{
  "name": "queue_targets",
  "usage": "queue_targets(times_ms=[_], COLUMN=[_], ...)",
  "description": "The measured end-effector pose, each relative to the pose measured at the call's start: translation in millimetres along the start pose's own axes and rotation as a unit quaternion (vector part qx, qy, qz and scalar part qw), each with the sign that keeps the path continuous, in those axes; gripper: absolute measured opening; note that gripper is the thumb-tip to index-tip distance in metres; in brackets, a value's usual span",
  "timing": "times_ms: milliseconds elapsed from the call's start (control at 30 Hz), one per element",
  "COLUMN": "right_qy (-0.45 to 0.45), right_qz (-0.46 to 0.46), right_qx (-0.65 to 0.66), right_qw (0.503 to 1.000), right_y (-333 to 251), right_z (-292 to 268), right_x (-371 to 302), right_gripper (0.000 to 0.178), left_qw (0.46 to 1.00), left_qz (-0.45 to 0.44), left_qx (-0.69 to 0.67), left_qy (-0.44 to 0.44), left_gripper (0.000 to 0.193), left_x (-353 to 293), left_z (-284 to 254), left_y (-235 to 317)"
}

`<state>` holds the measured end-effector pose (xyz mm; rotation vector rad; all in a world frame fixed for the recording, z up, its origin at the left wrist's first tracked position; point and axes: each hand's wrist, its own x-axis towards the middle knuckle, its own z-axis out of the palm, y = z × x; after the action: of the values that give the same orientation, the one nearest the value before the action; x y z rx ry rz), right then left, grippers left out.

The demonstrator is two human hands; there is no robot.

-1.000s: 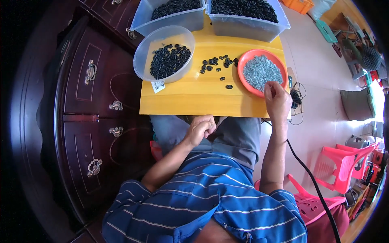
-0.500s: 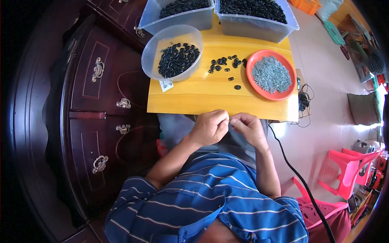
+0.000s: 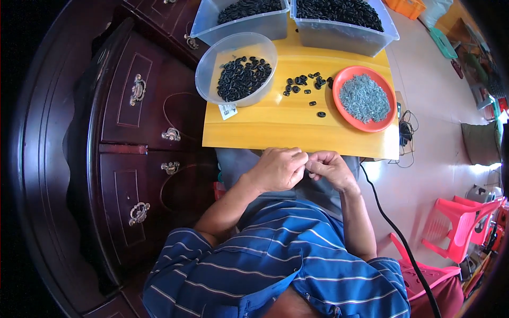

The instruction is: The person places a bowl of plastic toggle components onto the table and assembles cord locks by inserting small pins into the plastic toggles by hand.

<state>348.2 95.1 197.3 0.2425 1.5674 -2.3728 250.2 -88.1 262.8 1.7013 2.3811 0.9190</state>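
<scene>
Just off the near edge of the yellow table [image 3: 254, 130], my left hand [image 3: 279, 169] and my right hand [image 3: 331, 169] meet above my lap. Both are closed, fingertips touching or nearly so. Whatever they hold is hidden behind the fingers or too small to name. On the table ahead, several small black oval pieces with holes [image 3: 296, 89] lie loose. To their right sits an orange-red plate [image 3: 340, 110] heaped with small silvery metal pieces [image 3: 365, 98]. A round clear tub [image 3: 207, 87] on the left holds more black pieces [image 3: 244, 79].
Two clear bins, left [image 3: 241, 31] and right [image 3: 344, 38], stand at the table's far side, full of black pieces. A dark wooden cabinet [image 3: 124, 122] closes off the left. Right of me hangs a black cable [image 3: 389, 225], with pink plastic chairs [image 3: 450, 228] beyond it.
The fingertips of my hands have come closer together, and my right fingers have curled in more. The whole view has shifted slightly, so the table appears further right.
</scene>
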Motion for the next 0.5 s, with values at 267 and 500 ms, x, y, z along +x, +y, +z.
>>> queue_targets(times_ms=[267,500], right_qy=[0.068,0.164], right_qz=[-0.062,-0.112], right_qx=[0.088,0.126], right_qw=[0.992,0.972], right_y=[3,-3], right_z=[14,20], right_x=[11,22], right_gripper=[0.013,0.014], left_qw=[0.97,0.93], left_qz=[-0.101,-0.165], left_qx=[-0.182,-0.284], left_qy=[0.129,0.167], left_gripper=[0.01,0.004], left_x=[-4,3], left_z=[8,21], left_y=[-3,-23])
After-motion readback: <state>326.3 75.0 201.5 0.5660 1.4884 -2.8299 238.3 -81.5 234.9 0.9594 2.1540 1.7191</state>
